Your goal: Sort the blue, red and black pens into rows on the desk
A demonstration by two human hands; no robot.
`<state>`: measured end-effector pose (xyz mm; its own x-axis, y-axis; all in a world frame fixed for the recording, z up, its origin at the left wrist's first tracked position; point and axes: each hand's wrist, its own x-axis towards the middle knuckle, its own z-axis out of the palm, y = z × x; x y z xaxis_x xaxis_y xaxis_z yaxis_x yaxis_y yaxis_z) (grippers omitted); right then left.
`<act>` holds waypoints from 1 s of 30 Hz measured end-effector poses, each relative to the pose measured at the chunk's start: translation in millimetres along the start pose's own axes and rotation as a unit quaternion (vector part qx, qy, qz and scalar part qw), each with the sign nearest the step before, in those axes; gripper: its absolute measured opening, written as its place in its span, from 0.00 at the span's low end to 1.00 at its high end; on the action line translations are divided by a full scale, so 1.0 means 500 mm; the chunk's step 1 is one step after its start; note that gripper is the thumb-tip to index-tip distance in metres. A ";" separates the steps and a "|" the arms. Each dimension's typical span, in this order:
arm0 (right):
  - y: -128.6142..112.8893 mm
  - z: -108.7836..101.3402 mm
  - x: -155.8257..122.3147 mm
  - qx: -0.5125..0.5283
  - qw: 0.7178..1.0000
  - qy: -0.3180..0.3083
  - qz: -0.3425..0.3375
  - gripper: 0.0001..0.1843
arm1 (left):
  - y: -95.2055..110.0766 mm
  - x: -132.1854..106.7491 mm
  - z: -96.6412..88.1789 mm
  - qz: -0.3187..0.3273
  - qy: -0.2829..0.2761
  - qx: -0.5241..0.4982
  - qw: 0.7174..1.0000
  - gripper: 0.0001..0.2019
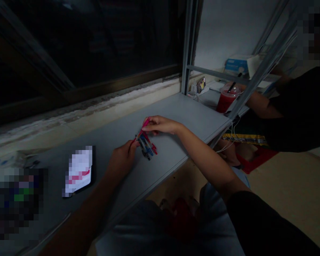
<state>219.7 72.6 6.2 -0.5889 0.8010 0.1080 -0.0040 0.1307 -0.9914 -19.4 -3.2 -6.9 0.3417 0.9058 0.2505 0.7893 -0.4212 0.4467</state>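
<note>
Black sleeve (266,222) is being worn on the right arm while pink, blue and red plastic pens (146,145) are being pinched just above the desk (181,113) in the near-shut grips of the left hand (121,160) and right hand (162,125). Dropping could be caused by a slackening grip; no writing is being shown legibly on the pixelated phone (78,170).

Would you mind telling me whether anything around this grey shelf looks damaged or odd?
The pale window ledge behind the flat grey shelf looks odd: a whitish, streaky band runs along it, as if stained or flaking, unlike the shelf's smooth surface.
</note>
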 end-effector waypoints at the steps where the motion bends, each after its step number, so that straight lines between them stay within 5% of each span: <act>1: 0.000 0.000 0.001 -0.015 1.000 0.009 0.007 0.16 | -0.002 0.001 0.001 -0.002 0.002 0.001 1.000 0.21; 12: 0.016 -0.009 0.016 0.004 0.999 0.047 -0.026 0.11 | -0.014 0.003 0.005 0.007 0.018 -0.008 1.000 0.21; 16: 0.020 -0.014 0.016 0.045 0.997 0.040 -0.045 0.24 | -0.007 0.003 0.001 -0.001 0.014 -0.008 1.000 0.21; 20: 0.025 -0.019 0.017 0.032 0.997 0.068 -0.030 0.17 | -0.007 0.003 0.002 -0.023 0.002 0.000 1.000 0.24; 24: 0.028 -0.020 0.022 0.104 0.993 0.043 -0.047 0.23 | -0.014 0.004 0.006 -0.038 -0.001 -0.001 0.999 0.25; 30: 0.037 -0.022 0.029 0.068 0.991 0.114 -0.008 0.11 | -0.014 0.006 0.006 -0.046 -0.001 -0.011 0.999 0.25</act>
<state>220.1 93.1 -9.9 -0.3908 0.9122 0.1229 -0.1299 0.0776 -0.9885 -22.5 2.7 -11.7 0.2701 0.9407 0.2054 0.8062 -0.3376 0.4858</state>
